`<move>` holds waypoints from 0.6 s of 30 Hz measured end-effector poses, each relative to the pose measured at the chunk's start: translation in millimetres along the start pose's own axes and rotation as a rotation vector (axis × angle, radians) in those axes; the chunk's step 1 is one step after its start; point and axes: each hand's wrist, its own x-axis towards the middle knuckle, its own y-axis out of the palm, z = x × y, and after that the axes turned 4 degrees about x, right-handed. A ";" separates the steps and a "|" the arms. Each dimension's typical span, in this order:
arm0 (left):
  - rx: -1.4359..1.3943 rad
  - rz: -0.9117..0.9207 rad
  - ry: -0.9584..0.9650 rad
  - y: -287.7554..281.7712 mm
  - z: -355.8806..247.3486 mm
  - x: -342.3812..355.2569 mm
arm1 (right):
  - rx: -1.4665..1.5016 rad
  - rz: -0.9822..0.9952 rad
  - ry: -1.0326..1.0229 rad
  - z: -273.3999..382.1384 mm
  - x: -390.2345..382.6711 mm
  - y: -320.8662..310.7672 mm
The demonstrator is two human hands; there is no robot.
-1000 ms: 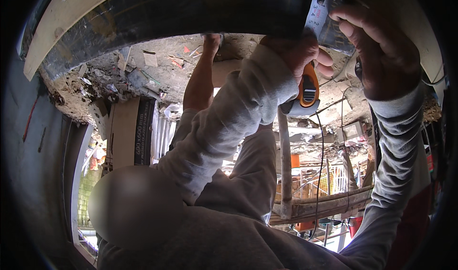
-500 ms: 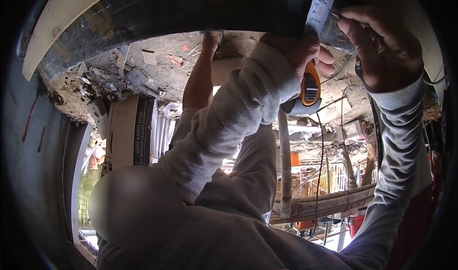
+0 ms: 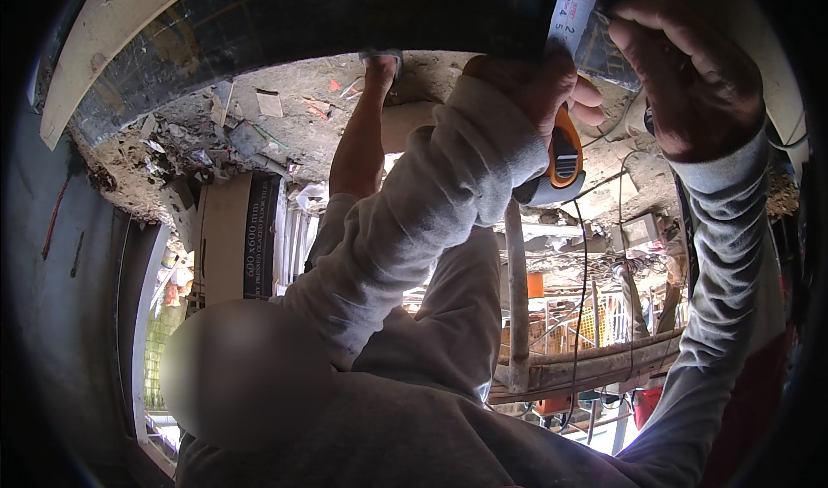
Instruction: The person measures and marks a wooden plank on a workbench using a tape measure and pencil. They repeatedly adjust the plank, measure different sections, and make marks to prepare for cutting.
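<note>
My left hand (image 3: 545,100) is wrapped round a tape measure (image 3: 565,156) with an orange and dark case. Its thumb presses on the pulled-out white blade (image 3: 569,9), which lies across a dark, stained board (image 3: 345,18) at the top of the view. Just right of the blade is my right hand (image 3: 703,82), its thumb and fingers bent together in a pinch close to the board. What sits between those fingertips, if anything, is too dark and small to make out. Grey sleeves cover both my forearms.
A pale curved wooden strip (image 3: 112,44) borders the board at left. Rubble and scraps (image 3: 250,138) litter the ground, with a floor-tile carton (image 3: 226,238) beside them. Wooden poles (image 3: 516,298), a hanging black cable (image 3: 580,315) and a grey wall (image 3: 65,255) stand around me.
My right hand's fingertips have drawn slightly up and away from the blade. The left hand still grips the tape measure, almost in the same place.
</note>
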 end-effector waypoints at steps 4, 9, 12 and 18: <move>-0.013 -0.016 -0.038 1.5 -2.5 -2.4 | -0.253 0.045 -0.162 1.2 5.2 -3.9; 0.000 0.005 0.008 -1.3 4.5 1.5 | -0.247 0.069 -0.139 3.4 9.3 -5.6; 0.018 0.007 -0.006 -1.3 3.0 0.4 | -0.184 0.056 -0.099 5.8 12.5 -3.9; 0.011 0.001 -0.053 -0.5 -0.3 -0.3 | -0.115 0.062 -0.058 8.5 16.4 -3.4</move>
